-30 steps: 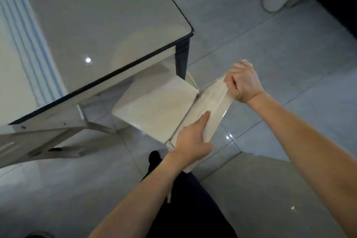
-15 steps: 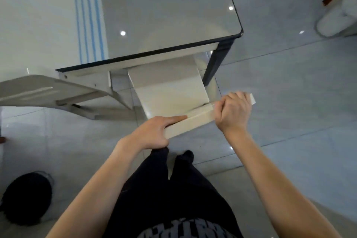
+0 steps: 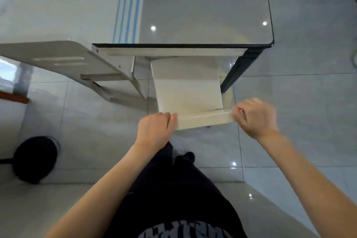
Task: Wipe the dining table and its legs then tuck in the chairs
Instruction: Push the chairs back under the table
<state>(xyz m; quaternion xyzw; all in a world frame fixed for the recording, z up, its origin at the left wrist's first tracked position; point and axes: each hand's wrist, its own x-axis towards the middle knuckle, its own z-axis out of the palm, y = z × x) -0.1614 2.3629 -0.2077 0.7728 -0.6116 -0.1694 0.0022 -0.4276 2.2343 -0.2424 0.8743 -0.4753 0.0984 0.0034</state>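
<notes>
A cream chair (image 3: 187, 87) stands square to the near edge of the glossy grey dining table (image 3: 202, 6), its seat partly under the tabletop. My left hand (image 3: 154, 131) grips the left end of the chair's backrest top (image 3: 204, 120). My right hand (image 3: 255, 116) grips the right end. A dark table leg (image 3: 237, 69) stands just right of the seat, under the table's near right corner. A second cream chair (image 3: 63, 60) sits to the left, its back against the table edge.
A blue-striped band (image 3: 129, 4) runs along the tabletop. A black round object (image 3: 34, 158) sits on the tiled floor at the left. My dark trousers and foot (image 3: 185, 160) are just behind the chair. Grey floor tiles (image 3: 309, 102) spread out to the right.
The chair has turned from angled to square with the table and slid further under it. Both hands stayed on the backrest, and my view swung round to face the table edge.
</notes>
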